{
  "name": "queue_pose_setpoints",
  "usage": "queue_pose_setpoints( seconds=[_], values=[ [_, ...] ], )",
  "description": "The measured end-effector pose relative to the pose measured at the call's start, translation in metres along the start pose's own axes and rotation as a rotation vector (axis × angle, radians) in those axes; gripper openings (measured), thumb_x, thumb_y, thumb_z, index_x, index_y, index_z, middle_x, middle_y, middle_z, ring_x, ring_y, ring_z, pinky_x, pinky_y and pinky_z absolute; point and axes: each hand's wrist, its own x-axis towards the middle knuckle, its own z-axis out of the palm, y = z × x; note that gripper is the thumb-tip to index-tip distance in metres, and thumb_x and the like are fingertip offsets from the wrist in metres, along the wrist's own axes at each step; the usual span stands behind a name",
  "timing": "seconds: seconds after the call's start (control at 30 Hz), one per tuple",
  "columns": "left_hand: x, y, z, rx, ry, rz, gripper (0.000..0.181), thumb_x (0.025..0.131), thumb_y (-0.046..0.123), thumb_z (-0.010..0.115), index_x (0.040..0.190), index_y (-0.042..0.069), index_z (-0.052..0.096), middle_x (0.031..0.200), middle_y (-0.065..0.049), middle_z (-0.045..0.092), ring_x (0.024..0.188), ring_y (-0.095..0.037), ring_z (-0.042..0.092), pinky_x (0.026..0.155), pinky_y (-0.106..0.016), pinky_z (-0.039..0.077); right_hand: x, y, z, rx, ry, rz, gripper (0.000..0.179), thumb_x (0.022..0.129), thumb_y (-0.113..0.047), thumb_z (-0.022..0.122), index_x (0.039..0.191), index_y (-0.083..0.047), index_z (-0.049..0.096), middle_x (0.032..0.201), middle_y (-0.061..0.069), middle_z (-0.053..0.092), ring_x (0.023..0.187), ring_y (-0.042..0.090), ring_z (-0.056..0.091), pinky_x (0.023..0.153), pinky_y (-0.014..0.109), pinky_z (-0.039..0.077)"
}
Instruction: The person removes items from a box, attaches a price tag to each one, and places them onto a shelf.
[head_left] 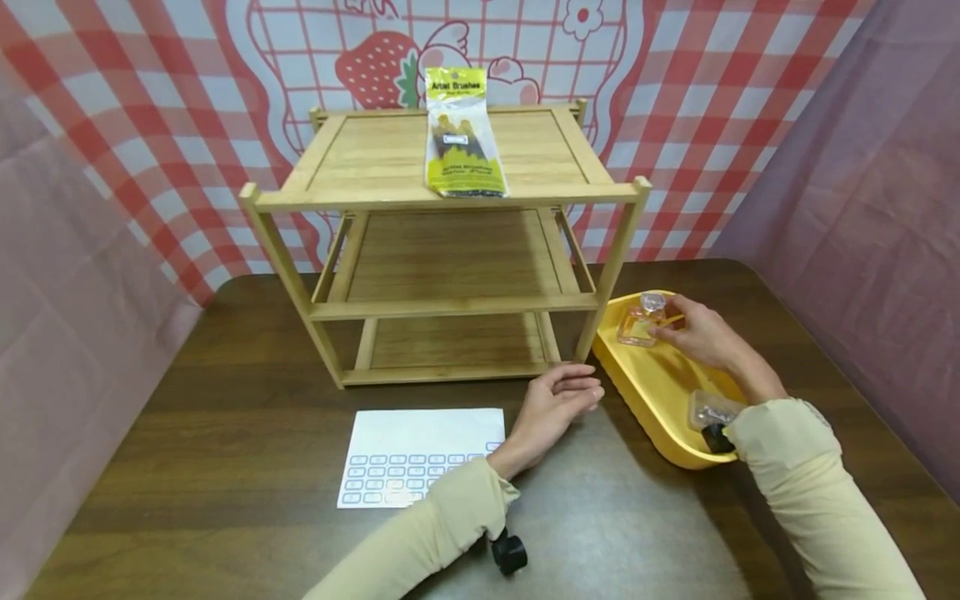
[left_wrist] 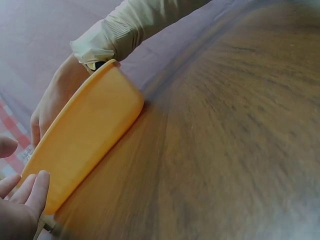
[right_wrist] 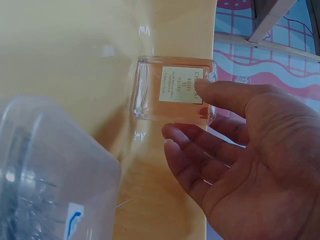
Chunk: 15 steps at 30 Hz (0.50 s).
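A clear glass perfume bottle [head_left: 638,325] with amber-pink liquid, a cream label and a faceted stopper is at the far end of the yellow tray [head_left: 628,398]. My right hand [head_left: 703,335] pinches it from the right; in the right wrist view the thumb [right_wrist: 225,96] lies over the label's edge, with fingers behind the glass. Near the tray's left side my left hand [head_left: 551,406] hovers with relaxed fingers, holding nothing. The left wrist view shows those fingers [left_wrist: 37,192] beside the tray's outer wall [left_wrist: 95,125].
A clear plastic box [right_wrist: 60,165] of small metal pieces sits at the tray's near end. Left of the tray stands a three-tier wooden shelf [head_left: 442,308], with a packet of artist brushes [head_left: 465,142] on top. In front lies a sheet of blue-bordered labels [head_left: 420,433].
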Motion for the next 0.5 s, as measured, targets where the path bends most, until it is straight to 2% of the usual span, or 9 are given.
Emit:
queue_pose_setpoints(
  seconds=[0.2,0.3,0.5],
  values=[
    [0.003,-0.003,0.008,-0.040,0.011,-0.017,0.038,0.096,-0.010,0.065,0.132,-0.016,0.056,0.121,-0.033,0.065,0.109,-0.042,0.068,0.091,-0.037,0.059,0.000,0.000,0.000,0.001,0.003,0.002,0.042,0.103,-0.011,0.064,0.129,0.018,0.048,0.120,0.040,0.059,0.112,0.053,0.058,0.091,0.060,0.052],
    [0.004,-0.004,0.014,-0.055,0.019,-0.015,0.038,0.095,-0.010,0.066,0.132,-0.015,0.057,0.122,-0.033,0.064,0.109,-0.044,0.067,0.089,-0.033,0.060,0.001,0.000,0.001,0.003,0.006,0.009,0.043,0.103,-0.012,0.064,0.130,0.018,0.048,0.121,0.039,0.059,0.111,0.051,0.059,0.089,0.058,0.053],
    [0.005,-0.006,0.024,-0.098,0.043,-0.005,0.037,0.094,-0.013,0.065,0.129,-0.017,0.057,0.120,-0.034,0.064,0.097,-0.024,0.070,0.086,-0.028,0.059,0.001,0.003,0.002,0.002,0.016,0.015,0.043,0.103,-0.011,0.064,0.130,0.017,0.048,0.120,0.039,0.059,0.109,0.051,0.059,0.087,0.056,0.053]
  ],
)
